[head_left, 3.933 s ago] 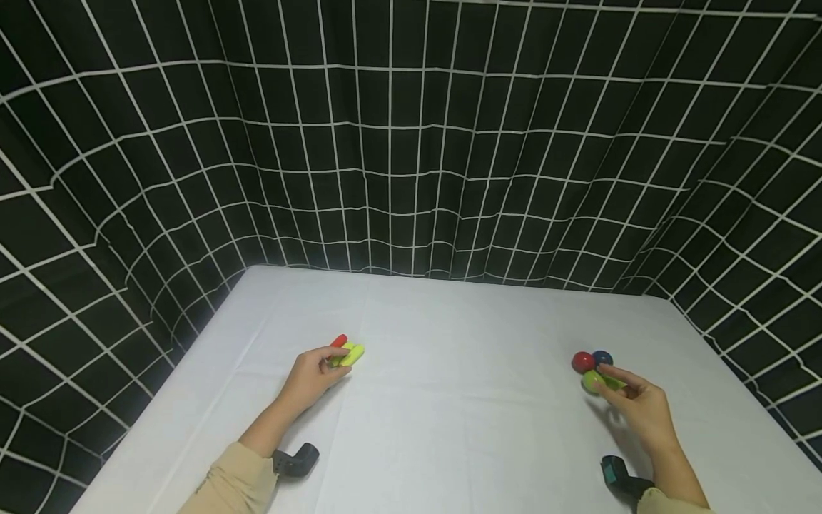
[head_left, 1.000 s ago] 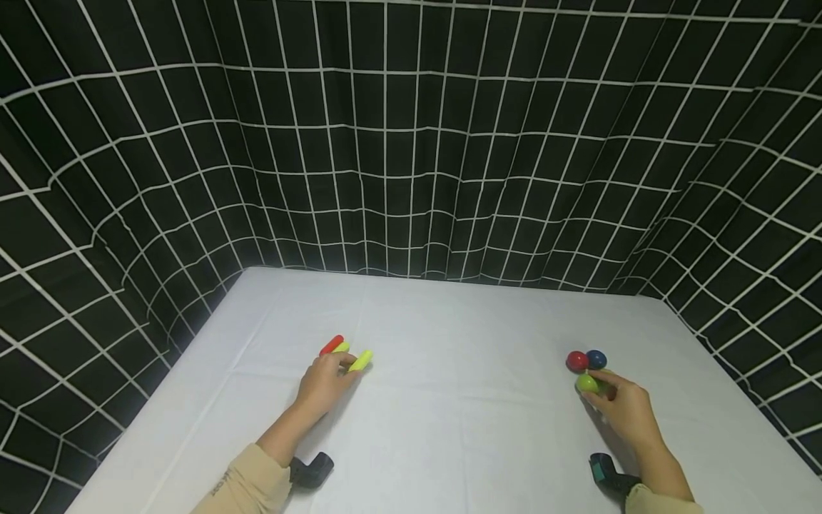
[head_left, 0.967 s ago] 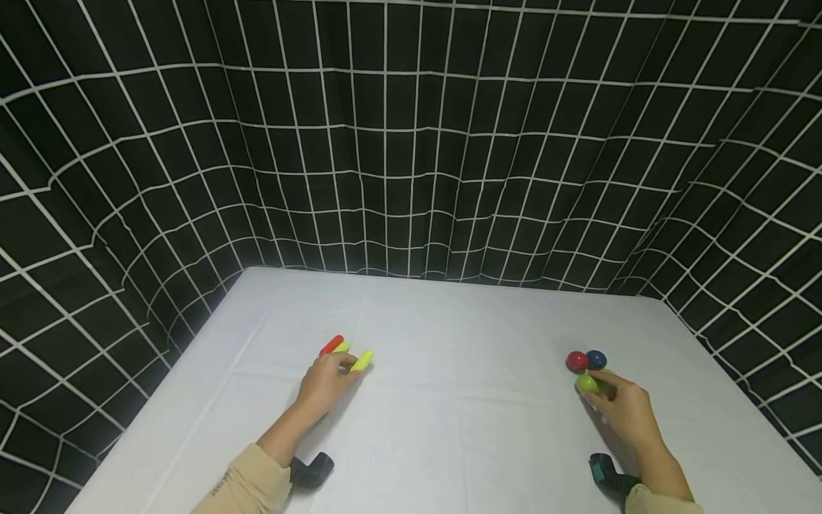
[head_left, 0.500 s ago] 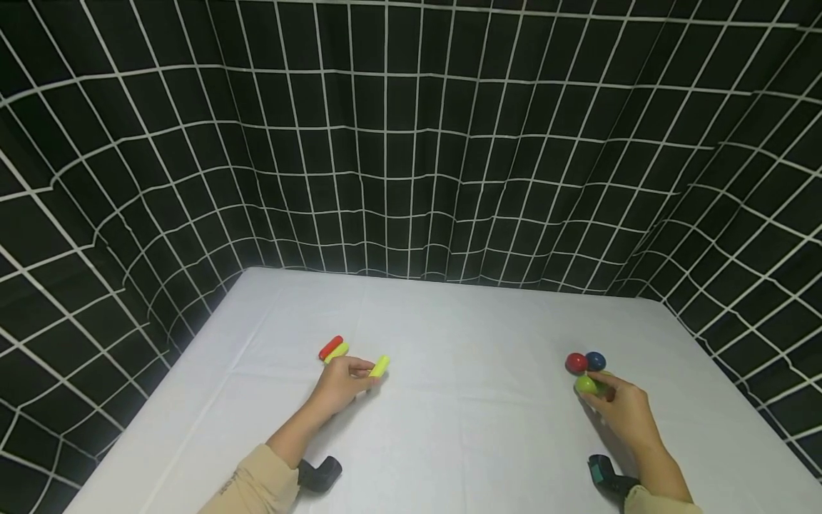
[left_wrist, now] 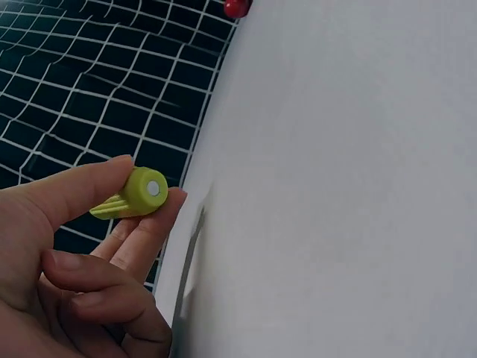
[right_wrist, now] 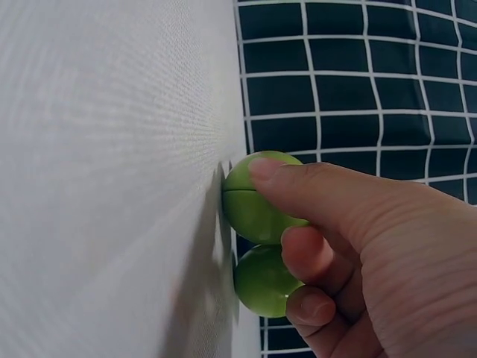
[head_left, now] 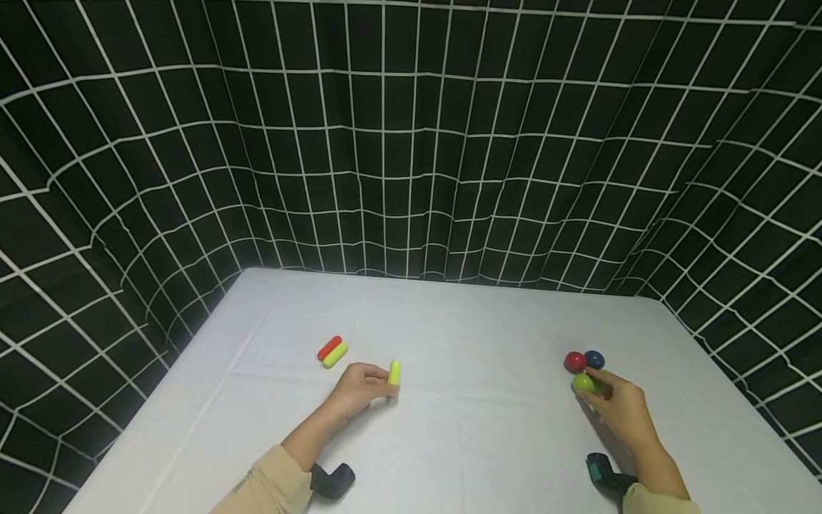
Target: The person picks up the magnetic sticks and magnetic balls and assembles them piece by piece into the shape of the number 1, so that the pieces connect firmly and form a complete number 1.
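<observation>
My left hand (head_left: 359,389) pinches a yellow-green magnetic rod (head_left: 394,373) between thumb and fingers, over the left-middle of the table. In the left wrist view the rod's round end (left_wrist: 153,188) faces the camera, with a pale disc at its centre. At the right side my right hand (head_left: 623,407) holds a green ball (head_left: 583,383), thumb on its near side. A seam runs round this ball in the right wrist view, where a second green ball (right_wrist: 267,282) sits right beside it, partly covered by fingers.
A red rod (head_left: 330,348) and another yellow-green rod (head_left: 335,355) lie side by side at the left. Red (head_left: 574,362) and blue (head_left: 594,359) balls sit just beyond my right hand. Black cloth with a white grid (head_left: 411,143) surrounds the white table (head_left: 475,442).
My left hand has drawn one yellow-green rod rightward, away from the other two rods, and turned it more upright in the head view. The right hand stays almost still on the green ball.
</observation>
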`<state>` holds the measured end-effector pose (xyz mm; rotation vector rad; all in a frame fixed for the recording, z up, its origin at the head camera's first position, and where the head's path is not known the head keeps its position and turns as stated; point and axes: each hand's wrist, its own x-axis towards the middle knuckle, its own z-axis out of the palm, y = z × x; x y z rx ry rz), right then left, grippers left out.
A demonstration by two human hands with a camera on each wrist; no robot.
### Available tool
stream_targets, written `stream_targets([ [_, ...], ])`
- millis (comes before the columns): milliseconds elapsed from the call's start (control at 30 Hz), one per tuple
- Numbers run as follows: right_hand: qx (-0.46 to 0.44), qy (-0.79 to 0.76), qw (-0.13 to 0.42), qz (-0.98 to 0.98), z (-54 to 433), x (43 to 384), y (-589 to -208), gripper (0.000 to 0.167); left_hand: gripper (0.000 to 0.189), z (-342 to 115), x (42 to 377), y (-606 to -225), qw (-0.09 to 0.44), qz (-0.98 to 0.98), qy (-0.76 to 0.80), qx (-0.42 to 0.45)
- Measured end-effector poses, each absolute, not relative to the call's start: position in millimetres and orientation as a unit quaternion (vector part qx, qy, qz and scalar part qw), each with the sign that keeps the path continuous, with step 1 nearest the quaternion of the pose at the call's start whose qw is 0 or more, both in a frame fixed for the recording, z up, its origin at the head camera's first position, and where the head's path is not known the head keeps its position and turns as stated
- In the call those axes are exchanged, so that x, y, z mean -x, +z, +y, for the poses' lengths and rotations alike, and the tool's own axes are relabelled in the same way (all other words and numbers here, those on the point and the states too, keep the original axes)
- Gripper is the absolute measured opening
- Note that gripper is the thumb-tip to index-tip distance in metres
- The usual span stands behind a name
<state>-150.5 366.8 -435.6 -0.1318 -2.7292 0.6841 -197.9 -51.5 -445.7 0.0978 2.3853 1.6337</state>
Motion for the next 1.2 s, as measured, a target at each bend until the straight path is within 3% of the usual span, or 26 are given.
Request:
stream_targets([
  [667, 0.065, 0.245, 0.141, -0.957, 368.9, 151.9, -439.3, 0.042, 0.037, -17.6, 190.5, -449.3, 0.14, 0.784, 0.599, -0.088],
  [1200, 0.063, 0.231, 0.156, -0.958, 367.1, 151.3, -436.0, 0.04, 0.031, 5.2, 186.3, -451.0, 0.151, 0.787, 0.591, -0.096],
])
